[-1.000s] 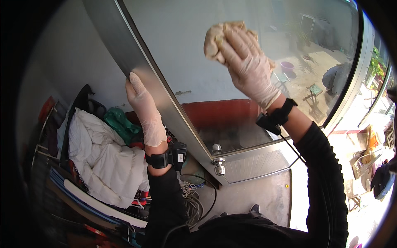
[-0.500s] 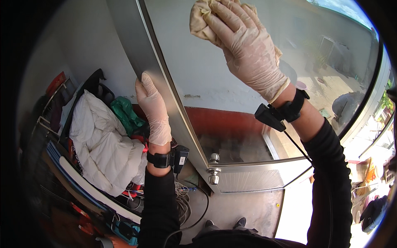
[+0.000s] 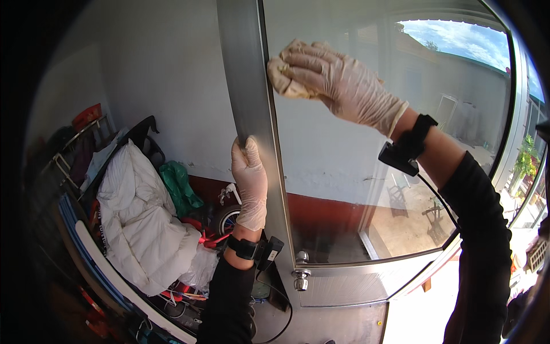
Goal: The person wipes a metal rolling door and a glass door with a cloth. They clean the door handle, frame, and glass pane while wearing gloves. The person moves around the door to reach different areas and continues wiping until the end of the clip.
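A metal-framed glass door stands before me. My left hand (image 3: 250, 186), in a pale thin glove, is closed around the edge of its upright grey metal frame (image 3: 245, 69). My right hand (image 3: 352, 89), gloved alike, presses a bunched beige cloth (image 3: 279, 79) to the glass pane (image 3: 326, 152), right beside the frame's inner edge. The fingers lie bent over the cloth and hide part of it. Each wrist carries a black strap with a small box and a cable. Below the pane is a round silver door knob (image 3: 301, 281).
Left of the door, a white quilt (image 3: 140, 223) lies heaped beside a green plastic bag (image 3: 180, 184). A small wheel (image 3: 229, 221) and red parts show behind my left forearm. The glass reflects a courtyard and sky. Bright ground (image 3: 421, 315) lies at the lower right.
My right hand has brought the cloth leftward across the glass to the frame's edge. The left hand keeps its hold on the frame. The view has shifted, and more sky reflects in the pane.
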